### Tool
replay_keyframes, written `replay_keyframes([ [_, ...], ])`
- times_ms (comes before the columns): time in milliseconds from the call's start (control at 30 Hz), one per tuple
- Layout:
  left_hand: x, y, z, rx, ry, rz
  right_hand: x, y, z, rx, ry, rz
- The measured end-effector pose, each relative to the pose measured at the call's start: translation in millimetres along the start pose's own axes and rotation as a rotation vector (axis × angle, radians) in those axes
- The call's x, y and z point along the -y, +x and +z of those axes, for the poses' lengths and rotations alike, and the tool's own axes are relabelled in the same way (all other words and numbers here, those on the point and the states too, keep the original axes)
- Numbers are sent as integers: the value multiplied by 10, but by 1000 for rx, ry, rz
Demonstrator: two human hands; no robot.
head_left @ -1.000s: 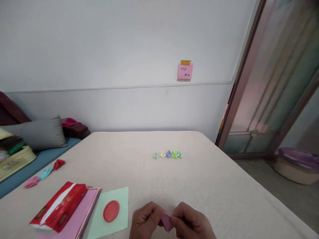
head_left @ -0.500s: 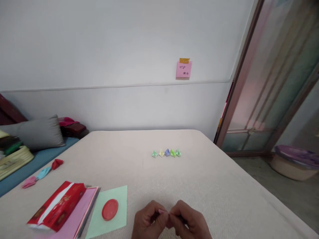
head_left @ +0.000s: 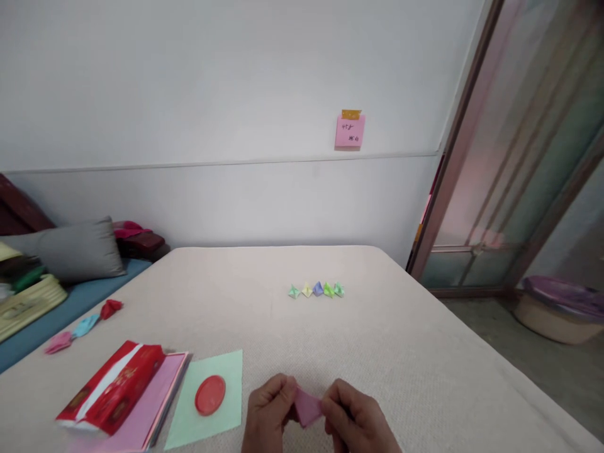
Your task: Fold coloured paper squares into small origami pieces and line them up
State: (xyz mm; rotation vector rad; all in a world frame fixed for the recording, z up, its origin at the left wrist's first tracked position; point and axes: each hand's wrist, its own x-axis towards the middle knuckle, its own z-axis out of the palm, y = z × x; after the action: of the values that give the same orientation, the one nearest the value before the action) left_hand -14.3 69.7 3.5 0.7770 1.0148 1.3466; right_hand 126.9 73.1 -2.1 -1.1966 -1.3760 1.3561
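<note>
Low at the near edge of the beige table (head_left: pixel 387 340), my left hand (head_left: pixel 267 415) and my right hand (head_left: pixel 358 425) pinch a small folded pink paper (head_left: pixel 307 408) between their fingertips. Both hands are closed on it, left hand on its left side, right hand on its right. A light green paper sheet (head_left: pixel 221 415) lies just left of my left hand, with a red round lid (head_left: pixel 210 395) on it. Farther out, a row of several small folded paper shapes (head_left: pixel 316 290) in green, yellow and blue sits on the table.
A red packet (head_left: pixel 113 390) rests on a stack of pink paper (head_left: pixel 141 421) at the near left. Pink, blue and red folded pieces (head_left: pixel 85 326) lie near the left edge. A grey cushion (head_left: pixel 78 248) and a basket (head_left: pixel 28 302) stand beyond it. A pink note (head_left: pixel 350 131) hangs on the wall.
The pink paper, almost hidden between my fingers half a second ago, now shows more between the hands, which have drawn slightly apart. The view shifted a little.
</note>
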Motion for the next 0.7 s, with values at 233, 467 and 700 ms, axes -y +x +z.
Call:
replay_keyframes([
  [233, 12, 29, 20, 187, 280, -9, 12, -5, -76, -114, -75, -67],
  [467, 45, 7, 9, 168, 427, 109, 65, -49, -58, -268, -287, -386],
  [700, 89, -7, 4, 146, 534, 154, 1, -16, -97, -237, -318, -553],
])
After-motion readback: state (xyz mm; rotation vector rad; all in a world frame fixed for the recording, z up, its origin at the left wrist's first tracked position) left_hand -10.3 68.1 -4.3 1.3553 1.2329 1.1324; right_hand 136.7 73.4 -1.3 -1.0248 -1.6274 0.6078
